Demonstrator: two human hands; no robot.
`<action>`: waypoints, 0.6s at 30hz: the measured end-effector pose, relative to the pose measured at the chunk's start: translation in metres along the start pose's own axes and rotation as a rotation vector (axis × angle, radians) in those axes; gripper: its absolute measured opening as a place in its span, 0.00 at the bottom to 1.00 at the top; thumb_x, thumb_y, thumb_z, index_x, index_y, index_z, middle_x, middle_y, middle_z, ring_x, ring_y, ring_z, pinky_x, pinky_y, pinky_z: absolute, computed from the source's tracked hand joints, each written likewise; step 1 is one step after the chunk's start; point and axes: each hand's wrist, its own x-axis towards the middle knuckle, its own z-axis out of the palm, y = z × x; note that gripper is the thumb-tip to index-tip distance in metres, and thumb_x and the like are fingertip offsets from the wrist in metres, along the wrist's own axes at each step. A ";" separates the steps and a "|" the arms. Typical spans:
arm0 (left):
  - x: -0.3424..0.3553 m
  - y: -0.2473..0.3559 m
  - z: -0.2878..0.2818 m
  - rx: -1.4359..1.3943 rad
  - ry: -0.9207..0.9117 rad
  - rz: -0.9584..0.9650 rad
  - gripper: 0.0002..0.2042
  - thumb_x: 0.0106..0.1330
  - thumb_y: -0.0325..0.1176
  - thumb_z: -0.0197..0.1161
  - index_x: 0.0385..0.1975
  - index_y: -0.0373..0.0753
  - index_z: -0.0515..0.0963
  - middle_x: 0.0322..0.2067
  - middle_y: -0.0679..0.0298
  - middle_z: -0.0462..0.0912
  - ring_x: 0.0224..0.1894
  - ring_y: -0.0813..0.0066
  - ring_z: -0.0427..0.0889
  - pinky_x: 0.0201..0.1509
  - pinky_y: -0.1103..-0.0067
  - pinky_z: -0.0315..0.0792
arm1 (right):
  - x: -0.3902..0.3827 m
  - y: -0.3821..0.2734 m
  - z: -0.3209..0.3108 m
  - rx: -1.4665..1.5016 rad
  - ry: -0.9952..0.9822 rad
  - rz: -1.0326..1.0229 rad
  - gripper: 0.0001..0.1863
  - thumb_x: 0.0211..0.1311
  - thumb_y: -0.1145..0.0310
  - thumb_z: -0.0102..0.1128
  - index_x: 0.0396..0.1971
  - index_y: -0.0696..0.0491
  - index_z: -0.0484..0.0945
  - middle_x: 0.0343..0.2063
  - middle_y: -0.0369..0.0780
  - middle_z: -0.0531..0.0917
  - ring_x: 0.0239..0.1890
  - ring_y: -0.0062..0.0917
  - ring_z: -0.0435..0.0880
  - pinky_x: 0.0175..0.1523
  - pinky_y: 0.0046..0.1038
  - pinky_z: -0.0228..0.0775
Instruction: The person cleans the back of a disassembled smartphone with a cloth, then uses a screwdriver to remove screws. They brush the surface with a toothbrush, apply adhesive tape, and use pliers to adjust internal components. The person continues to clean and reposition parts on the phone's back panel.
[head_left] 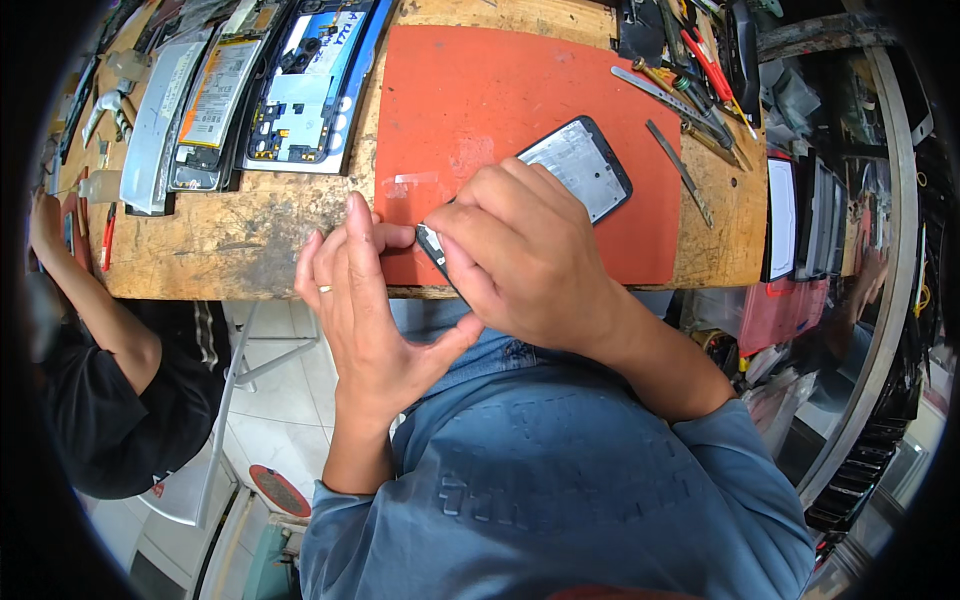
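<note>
A phone frame (578, 167) with a black rim and a silver-grey inner face lies slanted across a red mat (520, 80), its near-left end at the bench edge. My left hand (365, 310) spans that end, a fingertip at one corner and the thumb by the other; the remaining fingers stretch upward. Over the middle of the frame, my right hand (535, 255) is closed, with curled fingers and the thumb low on the near-left end. Whatever it pinches, if anything, is hidden. Small white and metallic parts show at that end.
Opened phones (300, 100) and a phone with a battery (215, 95) stand at the back left. Screwdrivers and tweezers (660, 90) lie at the back right, a thin metal strip (680, 172) beside the mat. Another person's arm (105, 290) rests at the far left.
</note>
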 end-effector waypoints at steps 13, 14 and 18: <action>-0.001 -0.001 0.004 -0.010 0.058 0.012 0.72 0.44 0.52 0.90 0.85 0.25 0.49 0.50 0.58 0.88 0.69 0.55 0.81 0.83 0.44 0.46 | 0.005 0.007 -0.009 0.091 -0.171 -0.101 0.11 0.53 0.76 0.69 0.38 0.59 0.85 0.34 0.41 0.80 0.36 0.38 0.79 0.38 0.38 0.73; -0.002 -0.002 0.004 -0.010 0.059 0.015 0.72 0.45 0.53 0.90 0.85 0.25 0.49 0.50 0.58 0.88 0.69 0.55 0.82 0.83 0.44 0.46 | 0.004 0.007 -0.012 0.086 -0.197 -0.098 0.11 0.53 0.76 0.68 0.38 0.59 0.85 0.34 0.41 0.79 0.36 0.38 0.78 0.38 0.39 0.73; -0.003 -0.003 0.006 0.002 0.077 0.021 0.71 0.46 0.56 0.89 0.85 0.25 0.50 0.50 0.59 0.88 0.68 0.56 0.82 0.83 0.45 0.47 | 0.000 0.000 -0.029 0.110 -0.315 -0.094 0.11 0.52 0.73 0.69 0.37 0.57 0.84 0.35 0.40 0.78 0.38 0.36 0.78 0.41 0.38 0.72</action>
